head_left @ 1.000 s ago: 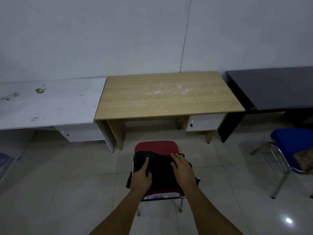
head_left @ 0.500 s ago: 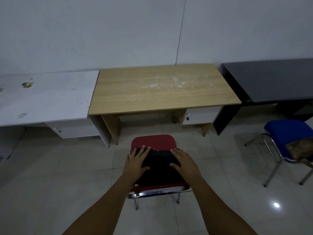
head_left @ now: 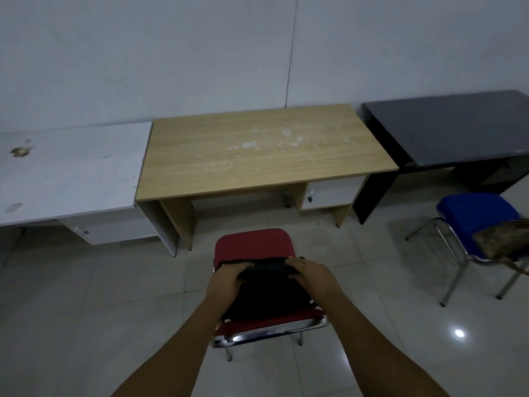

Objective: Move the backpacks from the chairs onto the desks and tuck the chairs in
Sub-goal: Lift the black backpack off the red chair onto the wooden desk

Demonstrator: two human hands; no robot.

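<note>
A black backpack (head_left: 266,295) lies on the red chair (head_left: 253,244), which stands on the floor in front of the wooden desk (head_left: 263,151). My left hand (head_left: 227,279) grips the backpack's far edge on the left, fingers curled over it. My right hand (head_left: 310,275) grips the same edge on the right. A blue chair (head_left: 475,214) stands to the right with a brown patterned backpack (head_left: 501,242) on its seat, partly cut off by the frame edge.
A white desk (head_left: 71,173) adjoins the wooden desk on the left and a black desk (head_left: 446,130) stands on the right, all against a pale wall. The floor is glossy light tile.
My hands were flat on top of the black backpack; now their fingers are curled around its far edge. The view has tilted so the desks sit lower in frame.
</note>
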